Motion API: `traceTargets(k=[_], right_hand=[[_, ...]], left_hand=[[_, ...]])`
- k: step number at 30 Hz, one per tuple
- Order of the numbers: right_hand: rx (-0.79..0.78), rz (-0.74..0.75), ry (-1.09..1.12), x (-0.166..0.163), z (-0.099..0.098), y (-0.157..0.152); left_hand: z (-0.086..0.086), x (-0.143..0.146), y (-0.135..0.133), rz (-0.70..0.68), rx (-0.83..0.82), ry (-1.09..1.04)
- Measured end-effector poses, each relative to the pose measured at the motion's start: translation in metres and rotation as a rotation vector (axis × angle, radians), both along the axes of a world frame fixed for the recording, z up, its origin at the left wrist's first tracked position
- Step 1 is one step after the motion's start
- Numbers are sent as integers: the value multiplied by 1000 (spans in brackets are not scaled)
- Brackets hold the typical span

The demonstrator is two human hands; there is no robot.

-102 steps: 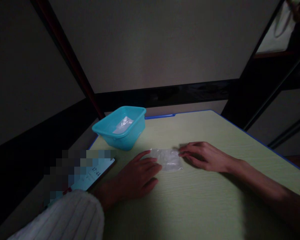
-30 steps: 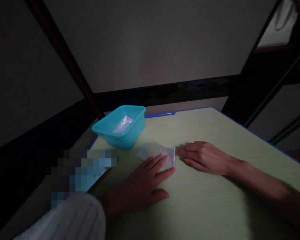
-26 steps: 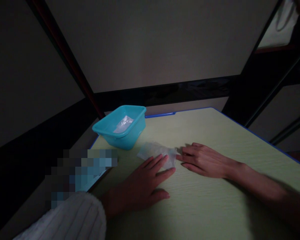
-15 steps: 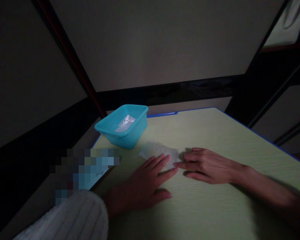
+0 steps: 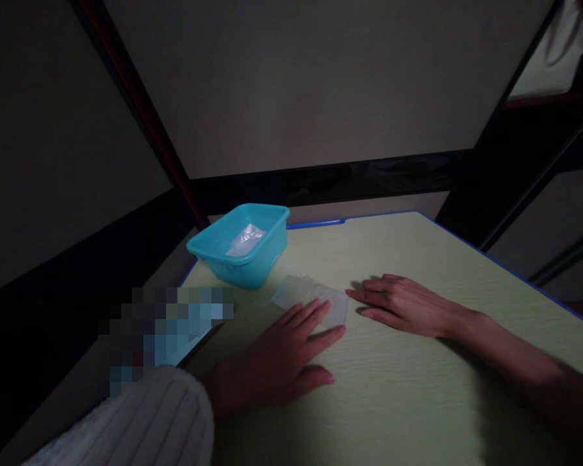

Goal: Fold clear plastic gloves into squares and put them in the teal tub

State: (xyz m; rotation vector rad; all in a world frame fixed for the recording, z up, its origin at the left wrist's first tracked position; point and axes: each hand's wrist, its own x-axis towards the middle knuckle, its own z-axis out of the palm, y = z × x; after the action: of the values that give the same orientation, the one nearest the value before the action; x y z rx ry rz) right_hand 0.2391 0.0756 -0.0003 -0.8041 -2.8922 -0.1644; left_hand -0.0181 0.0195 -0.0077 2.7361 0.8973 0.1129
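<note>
A small clear plastic bag (image 5: 305, 296) lies flat on the pale green table (image 5: 408, 388). My left hand (image 5: 282, 353) rests palm down with its fingers stretched over the bag's near edge. My right hand (image 5: 401, 304) lies flat on the table just right of the bag, fingers extended, fingertips close to the bag's right corner. A turquoise plastic tub (image 5: 240, 244) stands behind the bag at the left; another clear bag (image 5: 245, 239) lies inside it.
A blurred-out flat object (image 5: 170, 327) lies at the table's left edge. The table has a blue rim (image 5: 315, 224). Dark frame bars and a pale wall stand behind it. The scene is dim.
The bag has been turned from lying square to lying askew toward the tub. My left hand slid onto its near edge. My right hand moved slightly back and forth beside it.
</note>
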Motion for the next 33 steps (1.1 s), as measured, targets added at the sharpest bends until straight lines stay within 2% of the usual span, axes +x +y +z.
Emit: traceTargets(k=[7,15,21,29,33], right_hand=[[11,41,21,-6,0,-5],[-44,67,16,-8,0,-6],[-43,65,37,-7,-1,-4],[-56,50,-11,-6,1,-6],[24,78,-4,-8,2,-7]], left_hand=[[-1,-1,-1,-8,13,5],[-2,1,3,-28,68,-56],[-1,4,9,153,23,33],[-9,-11,14,382,64,66],[-12,-13,14,421,106,75]])
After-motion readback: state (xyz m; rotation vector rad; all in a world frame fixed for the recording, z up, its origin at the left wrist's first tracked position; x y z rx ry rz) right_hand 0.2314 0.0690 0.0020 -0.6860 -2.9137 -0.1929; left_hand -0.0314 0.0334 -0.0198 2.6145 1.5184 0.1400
